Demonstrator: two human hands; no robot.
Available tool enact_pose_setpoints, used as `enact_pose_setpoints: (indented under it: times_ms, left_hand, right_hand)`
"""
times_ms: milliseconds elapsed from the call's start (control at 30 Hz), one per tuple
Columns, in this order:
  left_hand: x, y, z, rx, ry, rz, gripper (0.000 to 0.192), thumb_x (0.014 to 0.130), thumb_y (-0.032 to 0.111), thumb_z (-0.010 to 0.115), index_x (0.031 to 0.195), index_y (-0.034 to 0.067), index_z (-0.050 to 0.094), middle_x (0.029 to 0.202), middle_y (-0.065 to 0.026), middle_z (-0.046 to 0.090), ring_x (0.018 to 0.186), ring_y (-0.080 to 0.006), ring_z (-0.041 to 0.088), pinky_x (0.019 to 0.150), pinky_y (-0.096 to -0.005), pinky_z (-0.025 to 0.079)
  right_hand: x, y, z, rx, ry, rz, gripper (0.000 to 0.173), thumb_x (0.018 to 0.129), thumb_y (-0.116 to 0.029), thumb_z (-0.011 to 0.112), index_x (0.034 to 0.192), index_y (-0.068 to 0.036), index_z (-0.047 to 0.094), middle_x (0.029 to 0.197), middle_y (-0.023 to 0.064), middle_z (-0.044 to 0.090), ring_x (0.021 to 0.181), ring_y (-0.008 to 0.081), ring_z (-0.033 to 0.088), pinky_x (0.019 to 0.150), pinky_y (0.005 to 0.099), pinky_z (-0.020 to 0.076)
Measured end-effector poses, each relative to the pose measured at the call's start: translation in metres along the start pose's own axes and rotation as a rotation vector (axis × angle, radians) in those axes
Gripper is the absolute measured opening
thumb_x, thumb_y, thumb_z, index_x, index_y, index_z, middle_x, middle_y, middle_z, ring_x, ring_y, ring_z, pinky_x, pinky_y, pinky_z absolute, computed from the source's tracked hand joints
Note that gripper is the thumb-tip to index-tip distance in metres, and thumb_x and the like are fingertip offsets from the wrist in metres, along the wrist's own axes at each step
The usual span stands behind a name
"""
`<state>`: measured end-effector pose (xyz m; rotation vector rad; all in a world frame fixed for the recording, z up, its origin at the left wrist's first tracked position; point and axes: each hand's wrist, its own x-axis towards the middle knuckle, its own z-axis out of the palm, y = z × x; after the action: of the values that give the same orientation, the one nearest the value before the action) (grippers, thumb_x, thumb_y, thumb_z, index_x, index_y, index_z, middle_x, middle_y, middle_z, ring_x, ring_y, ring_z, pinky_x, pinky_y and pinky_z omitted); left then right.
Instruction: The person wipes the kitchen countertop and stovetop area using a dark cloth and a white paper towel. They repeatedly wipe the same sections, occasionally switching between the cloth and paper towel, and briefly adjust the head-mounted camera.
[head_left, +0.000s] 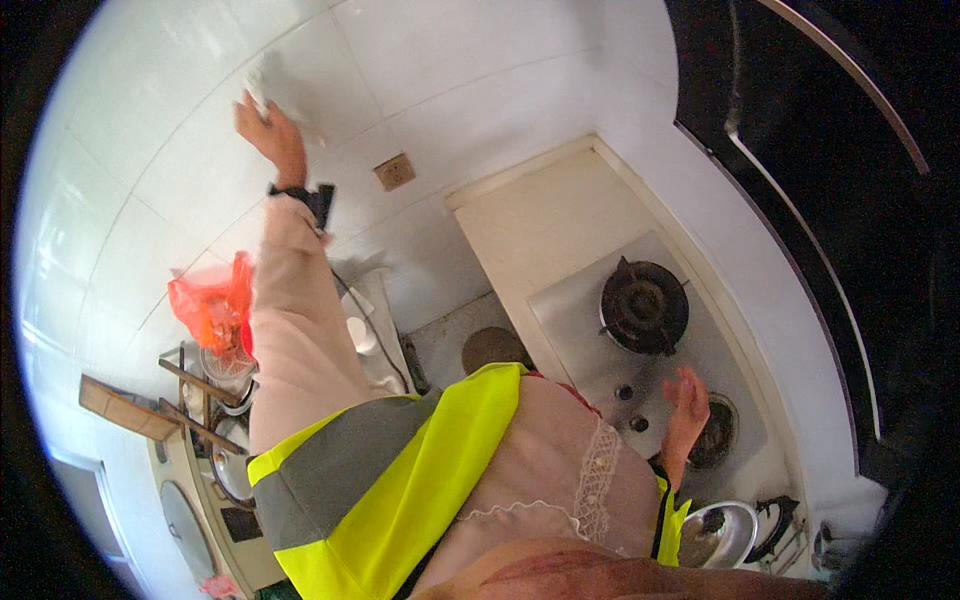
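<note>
High on the white tiled wall (420, 90), my left hand (271, 139) holds a pale, blurred cloth (262, 79) against the tiles. That arm is stretched far out, with a black band at the wrist. Below and to the right of it, a square brown wall socket (394, 172) is set in the tiles. My right hand (688, 409) hovers over the gas stove (570, 315), its blurred fingers loosely apart and nothing in them. It partly covers one burner (716, 431); the other burner (643, 307), with its black pan support, is in full view.
A red plastic bag (214, 307) hangs beside my left arm. Beneath it are a wooden board (127, 409) and a lidded pot (231, 457). A metal bowl (724, 529) sits by my right sleeve. A dark range hood (810, 225) overhangs the right side.
</note>
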<state>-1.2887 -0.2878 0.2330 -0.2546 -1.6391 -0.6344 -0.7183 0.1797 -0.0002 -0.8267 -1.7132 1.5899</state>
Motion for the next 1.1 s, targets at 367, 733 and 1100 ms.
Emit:
enact_pose_setpoints:
  times_ms: [367, 733, 1100]
  left_hand:
    - [0.024, -0.025, 0.117, 0.442, -0.04, 0.453, 0.053, 0.092, 0.021, 0.052, 0.143, 0.012, 0.041, 0.152, -0.0168, 0.031, 0.131, -0.0461, 0.035, 0.107, -0.0612, 0.023]
    - [-0.098, 0.014, 0.042, -0.066, -1.114, -0.388, 0.048, 0.091, 0.051, 0.046, 0.094, 0.009, 0.069, 0.078, -0.0137, 0.066, 0.081, -0.0258, 0.063, 0.076, -0.0374, 0.046]
    - [0.088, 0.029, 0.156, 0.369, -0.253, 0.496, 0.055, 0.097, 0.037, 0.047, 0.147, 0.018, 0.038, 0.156, -0.0116, 0.027, 0.146, -0.0349, 0.012, 0.118, -0.051, 0.011]
  right_hand:
    - [0.039, -0.006, 0.083, -0.105, -0.107, 0.153, 0.031, 0.1, -0.022, 0.05, 0.121, -0.001, 0.06, 0.106, 0.0125, 0.068, 0.085, 0.0193, 0.067, 0.077, 0.0316, 0.0545]
    - [0.068, -0.015, 0.134, -0.103, -0.232, 0.163, 0.035, 0.102, -0.026, 0.049, 0.122, 0.0, 0.059, 0.107, 0.0124, 0.067, 0.087, 0.0192, 0.067, 0.08, 0.0324, 0.0537]
    - [0.06, 0.012, 0.118, -0.034, -0.125, 0.236, 0.039, 0.1, -0.031, 0.053, 0.121, 0.001, 0.06, 0.105, 0.0135, 0.068, 0.085, 0.0185, 0.067, 0.079, 0.0327, 0.0543]
